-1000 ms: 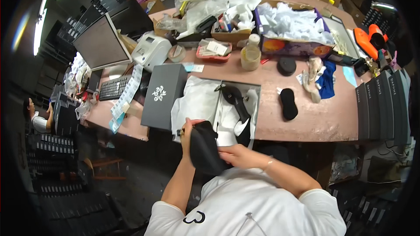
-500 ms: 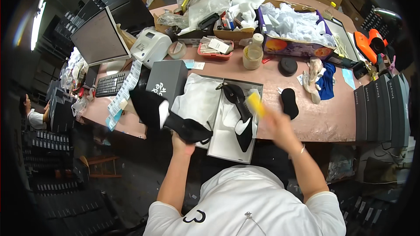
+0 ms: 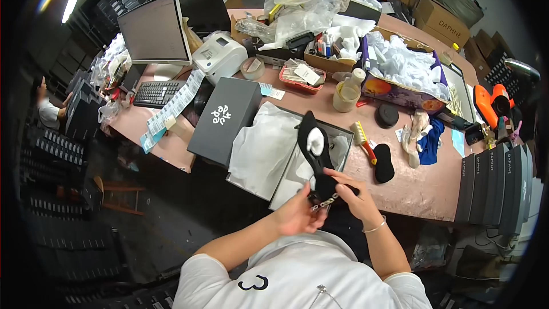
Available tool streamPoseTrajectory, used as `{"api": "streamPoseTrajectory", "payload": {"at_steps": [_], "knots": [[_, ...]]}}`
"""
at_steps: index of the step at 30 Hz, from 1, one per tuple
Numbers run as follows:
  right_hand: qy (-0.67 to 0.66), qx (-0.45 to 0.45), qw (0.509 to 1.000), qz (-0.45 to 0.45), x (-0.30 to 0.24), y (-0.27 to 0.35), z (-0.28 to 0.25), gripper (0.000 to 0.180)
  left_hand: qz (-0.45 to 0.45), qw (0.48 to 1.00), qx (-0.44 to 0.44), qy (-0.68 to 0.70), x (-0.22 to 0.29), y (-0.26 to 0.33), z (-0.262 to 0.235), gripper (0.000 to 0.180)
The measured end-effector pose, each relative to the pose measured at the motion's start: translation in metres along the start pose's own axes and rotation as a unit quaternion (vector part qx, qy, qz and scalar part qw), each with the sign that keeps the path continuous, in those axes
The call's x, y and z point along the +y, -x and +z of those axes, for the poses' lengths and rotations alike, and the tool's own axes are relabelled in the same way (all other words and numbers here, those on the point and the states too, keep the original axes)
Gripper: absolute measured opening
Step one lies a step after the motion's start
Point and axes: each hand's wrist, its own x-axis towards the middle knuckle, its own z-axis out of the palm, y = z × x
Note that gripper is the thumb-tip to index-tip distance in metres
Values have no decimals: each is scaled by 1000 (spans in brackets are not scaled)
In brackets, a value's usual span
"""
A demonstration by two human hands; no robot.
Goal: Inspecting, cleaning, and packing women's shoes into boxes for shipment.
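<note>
Over the open shoe box [image 3: 346, 154], both of my hands hold a black pointed shoe [image 3: 319, 163], its toe pointing away and white stuffing in it. The fingers of my left hand [image 3: 297, 214] are closed at the heel end, by a strap with shiny metal ornaments [image 3: 328, 201]. My right hand [image 3: 357, 197] grips the heel end from the right. White tissue paper [image 3: 260, 143] spreads over the left part of the box. Whether a second shoe lies under the held one, I cannot tell. A brush [image 3: 364, 142] with pale bristles and a red-yellow handle rests right of the box.
A closed dark grey box [image 3: 223, 120] stands left of the tissue. Beside the brush lies a black sole-shaped pad [image 3: 384, 163]. Behind are a glue jar [image 3: 347, 94], a red tray [image 3: 303, 77] and a label printer [image 3: 220, 57]. Grey boxes [image 3: 486, 183] line the right edge.
The brush has left my right hand and lies on the table. My left hand has come from the left to the box, and both hands now hold one shoe. The view has shifted.
</note>
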Motion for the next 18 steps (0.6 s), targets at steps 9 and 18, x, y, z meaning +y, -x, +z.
{"api": "streamPoseTrajectory", "payload": {"at_steps": [9, 18], "knots": [[223, -16, 974, -19, -8, 11, 28, 46, 409, 631, 258, -607, 88, -7, -9, 23], [169, -106, 979, 37, 12, 4, 30, 39, 290, 283, 416, -814, 224, -53, -88, 22]]}}
